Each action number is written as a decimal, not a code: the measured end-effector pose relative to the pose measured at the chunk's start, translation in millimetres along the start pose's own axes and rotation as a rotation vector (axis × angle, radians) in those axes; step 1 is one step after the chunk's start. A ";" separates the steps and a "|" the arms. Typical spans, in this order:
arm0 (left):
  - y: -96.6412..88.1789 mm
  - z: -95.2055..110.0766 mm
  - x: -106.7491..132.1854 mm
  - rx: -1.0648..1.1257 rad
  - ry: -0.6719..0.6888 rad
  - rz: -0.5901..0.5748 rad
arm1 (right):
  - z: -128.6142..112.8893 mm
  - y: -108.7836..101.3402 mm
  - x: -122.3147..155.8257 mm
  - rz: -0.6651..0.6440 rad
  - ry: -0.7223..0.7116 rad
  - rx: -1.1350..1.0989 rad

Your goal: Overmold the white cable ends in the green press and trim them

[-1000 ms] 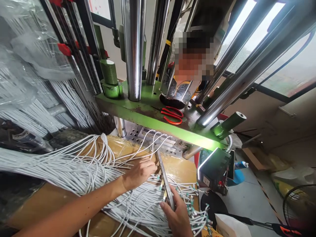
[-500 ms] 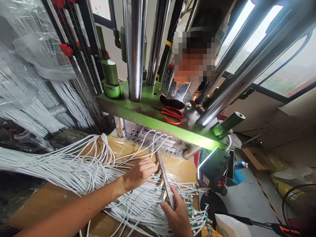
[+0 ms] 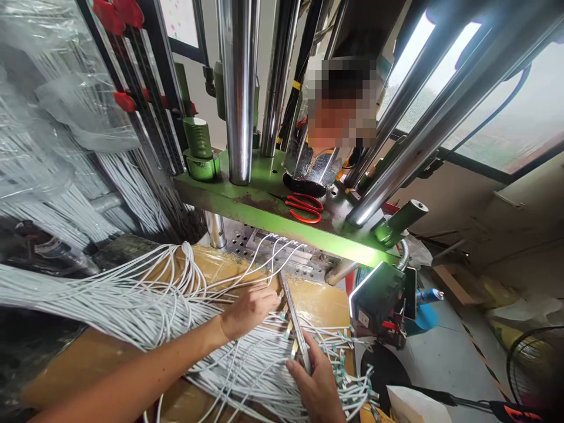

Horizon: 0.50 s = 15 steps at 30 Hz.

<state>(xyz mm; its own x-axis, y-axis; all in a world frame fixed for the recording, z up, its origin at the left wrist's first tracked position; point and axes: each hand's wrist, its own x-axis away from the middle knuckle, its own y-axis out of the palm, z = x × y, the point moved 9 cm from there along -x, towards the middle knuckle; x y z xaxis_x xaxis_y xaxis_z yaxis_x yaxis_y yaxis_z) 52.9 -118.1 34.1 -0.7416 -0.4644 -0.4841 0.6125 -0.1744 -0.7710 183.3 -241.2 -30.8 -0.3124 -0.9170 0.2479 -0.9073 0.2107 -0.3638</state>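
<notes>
My right hand [image 3: 318, 379] grips the near end of a long, narrow metal bar [image 3: 294, 320], thumb on one side and fingers on the other. Several brass-coloured connectors with green parts stick out from the bar's left side. Toward its far end, my left hand [image 3: 250, 308] is closed in a pinch on a small cable connector [image 3: 281, 295], mostly covered by the fingertips. Below both hands spreads a thick layer of white cables [image 3: 247, 364], many with green-tipped ends at the right. They lie on a brown-taped work surface [image 3: 324, 302].
Ahead stands a green press [image 3: 264, 214] with steel columns; red-handled scissors [image 3: 304, 205] rest on its plate. White cables run into the metal mould [image 3: 304, 254] beneath. A lit black box [image 3: 381, 299] is at right. Bundled cables in plastic hang left. Behind the press is a person [image 3: 341, 106].
The view has shifted slightly. Both hands keep nearly the same positions on the metal bar and connector.
</notes>
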 end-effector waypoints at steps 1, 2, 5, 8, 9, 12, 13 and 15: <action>1.2 -4.1 -3.4 0.013 -0.034 -0.033 | 0.7 -1.7 0.8 0.010 -0.021 0.017; 3.1 -7.7 -7.6 0.028 -0.061 -0.077 | 1.3 -4.2 2.3 0.017 -0.043 0.048; 12.7 -8.6 -22.6 0.072 -0.034 -0.264 | 1.0 -14.3 7.1 0.000 -0.067 0.318; 20.9 -2.1 -33.5 0.083 0.041 -0.411 | -21.1 -27.4 -0.8 0.007 -0.121 0.786; 22.5 -1.0 -36.0 0.073 0.045 -0.433 | -38.3 -30.0 -9.7 0.040 -0.190 0.891; 26.1 0.6 -40.3 0.024 0.014 -0.455 | -107.4 -26.6 -56.5 0.197 -0.499 0.900; 27.7 1.7 -40.7 0.019 0.004 -0.463 | -127.1 -22.1 -79.8 0.231 -0.562 0.869; 27.9 -0.1 -42.4 0.006 -0.050 -0.432 | -158.1 -12.9 -132.5 0.313 -0.599 0.816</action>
<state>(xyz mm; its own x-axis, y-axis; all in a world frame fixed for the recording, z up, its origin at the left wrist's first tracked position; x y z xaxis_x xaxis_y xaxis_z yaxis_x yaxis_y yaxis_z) 101.4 -103.2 33.1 -0.9160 -0.3893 -0.0970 0.2506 -0.3664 -0.8961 191.9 -68.9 82.9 -0.1081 -0.9255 -0.3630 -0.2767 0.3787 -0.8832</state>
